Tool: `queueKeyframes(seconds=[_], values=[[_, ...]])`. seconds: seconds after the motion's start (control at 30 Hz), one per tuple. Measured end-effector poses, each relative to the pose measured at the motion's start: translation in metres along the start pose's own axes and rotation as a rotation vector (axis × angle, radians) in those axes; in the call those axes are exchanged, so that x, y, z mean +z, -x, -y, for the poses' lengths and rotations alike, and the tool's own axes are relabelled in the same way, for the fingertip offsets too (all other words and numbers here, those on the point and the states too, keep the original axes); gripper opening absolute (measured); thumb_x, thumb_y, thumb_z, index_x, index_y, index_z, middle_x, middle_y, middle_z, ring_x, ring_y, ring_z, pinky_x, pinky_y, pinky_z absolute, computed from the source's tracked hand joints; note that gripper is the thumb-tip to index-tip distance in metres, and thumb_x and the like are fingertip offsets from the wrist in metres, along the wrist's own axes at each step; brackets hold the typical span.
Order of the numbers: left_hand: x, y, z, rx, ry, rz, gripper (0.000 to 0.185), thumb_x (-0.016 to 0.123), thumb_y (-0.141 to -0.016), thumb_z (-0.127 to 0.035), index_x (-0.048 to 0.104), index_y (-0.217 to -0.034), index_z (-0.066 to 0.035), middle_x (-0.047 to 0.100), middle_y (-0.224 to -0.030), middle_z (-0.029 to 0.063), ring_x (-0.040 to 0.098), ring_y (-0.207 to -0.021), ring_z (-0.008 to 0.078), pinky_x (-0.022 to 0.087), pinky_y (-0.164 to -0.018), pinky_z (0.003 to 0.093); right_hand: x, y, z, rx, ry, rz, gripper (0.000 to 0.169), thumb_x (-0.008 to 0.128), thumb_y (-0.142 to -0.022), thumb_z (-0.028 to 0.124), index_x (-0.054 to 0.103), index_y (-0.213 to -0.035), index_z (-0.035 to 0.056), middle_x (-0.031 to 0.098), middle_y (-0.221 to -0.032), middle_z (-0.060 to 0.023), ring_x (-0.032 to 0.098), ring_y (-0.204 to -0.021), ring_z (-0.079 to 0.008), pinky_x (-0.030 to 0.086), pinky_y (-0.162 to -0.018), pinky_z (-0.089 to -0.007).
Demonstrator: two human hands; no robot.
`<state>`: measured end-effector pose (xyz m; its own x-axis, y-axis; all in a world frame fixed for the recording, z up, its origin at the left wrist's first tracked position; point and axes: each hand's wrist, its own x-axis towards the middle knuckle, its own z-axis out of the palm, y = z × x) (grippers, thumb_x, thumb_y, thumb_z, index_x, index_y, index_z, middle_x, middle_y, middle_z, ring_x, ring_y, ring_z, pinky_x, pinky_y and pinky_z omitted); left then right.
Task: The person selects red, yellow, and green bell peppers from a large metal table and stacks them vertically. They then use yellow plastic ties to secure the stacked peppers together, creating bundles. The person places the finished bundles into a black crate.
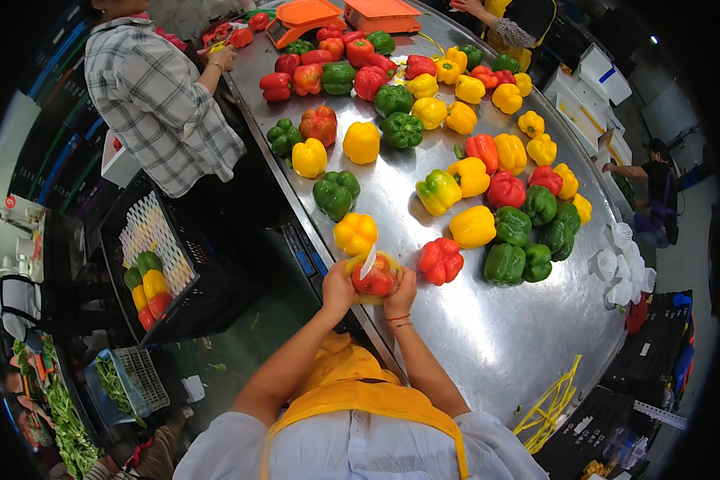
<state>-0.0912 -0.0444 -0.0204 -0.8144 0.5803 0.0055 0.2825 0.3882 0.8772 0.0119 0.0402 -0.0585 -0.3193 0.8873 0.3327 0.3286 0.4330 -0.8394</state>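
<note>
Between my two hands, at the table's near edge, is a red bell pepper [374, 282] with a yellow band [372, 299] around it. A white pointed piece [368, 262] stands up over the pepper; whether it is a tag or a blade I cannot tell. My left hand [338, 290] grips the pepper and band from the left. From the right my right hand [401, 291], with thin red cords at the wrist, does the same. Just beyond them sits a yellow bell pepper [356, 234]. Another red bell pepper [440, 261] lies right of my right hand.
Several red, yellow and green peppers are spread over the metal table [474, 336]. Orange scales [381, 15] stand at its far end. White foam nets [623, 264] and yellow strips [549, 408] lie on the right. A black crate [186, 246] and a person [156, 96] are at left.
</note>
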Motion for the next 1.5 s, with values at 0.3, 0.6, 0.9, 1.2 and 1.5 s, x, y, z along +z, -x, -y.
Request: queueKeyframes(seconds=[0.3, 0.6, 0.9, 1.2, 1.5], values=[[0.003, 0.001, 0.016, -0.266, 0.343, 0.012, 0.014, 0.052, -0.079, -0.008, 0.053, -0.091, 0.000, 0.057, -0.075, 0.0088, 0.057, -0.064, 0.0178, 0.045, -0.057, 0.0278, -0.005, -0.003, 0.001, 0.085, 0.262, 0.165, 0.016, 0.046, -0.080, 0.019, 0.050, -0.093, 0.0096, 0.057, -0.075, -0.0166, 0.055, -0.066, -0.0353, 0.042, -0.055, -0.0421], [-0.013, 0.001, 0.009, -0.190, 0.382, 0.159, 0.012, 0.047, -0.082, -0.005, 0.051, -0.092, -0.001, 0.056, -0.072, 0.0076, 0.055, -0.052, 0.0133, 0.044, -0.049, 0.0249, -0.012, -0.016, -0.007, 0.185, 0.140, 0.332, 0.021, 0.044, -0.085, 0.027, 0.051, -0.082, 0.0065, 0.055, -0.070, -0.0171, 0.055, -0.062, -0.0285, 0.042, -0.054, -0.0383], [0.002, 0.002, 0.010, -0.051, 0.040, 0.006, 0.020, 0.048, -0.071, 0.003, 0.053, -0.089, -0.004, 0.059, -0.074, 0.0165, 0.059, -0.063, 0.0281, 0.046, -0.055, 0.0337, -0.038, -0.010, -0.018, 0.567, -0.892, 0.613, 0.039, 0.057, -0.079, 0.014, 0.042, -0.111, -0.0019, 0.051, -0.095, -0.0027, 0.050, -0.078, -0.0102, 0.043, -0.069, -0.0242], [-0.015, -0.006, -0.002, -0.080, 0.134, 0.226, 0.014, 0.054, -0.073, -0.001, 0.054, -0.088, -0.001, 0.059, -0.078, 0.0062, 0.055, -0.073, 0.0128, 0.044, -0.066, 0.0254, -0.050, -0.019, -0.015, 0.304, -0.576, 0.854, 0.061, 0.065, -0.067, 0.011, 0.036, -0.119, 0.0024, 0.052, -0.106, -0.0093, 0.052, -0.092, -0.0157, 0.043, -0.077, -0.0282], [-0.018, -0.026, 0.003, -0.308, 0.078, 0.471, 0.024, 0.043, -0.082, -0.015, 0.055, -0.096, 0.001, 0.060, -0.085, 0.0158, 0.057, -0.079, 0.0227, 0.043, -0.072, 0.0318, -0.033, -0.017, 0.026, 0.161, 0.266, 0.579, 0.041, 0.065, -0.063, 0.018, 0.046, -0.098, 0.0113, 0.059, -0.072, -0.0158, 0.055, -0.068, -0.0364, 0.044, -0.058, -0.0439]])
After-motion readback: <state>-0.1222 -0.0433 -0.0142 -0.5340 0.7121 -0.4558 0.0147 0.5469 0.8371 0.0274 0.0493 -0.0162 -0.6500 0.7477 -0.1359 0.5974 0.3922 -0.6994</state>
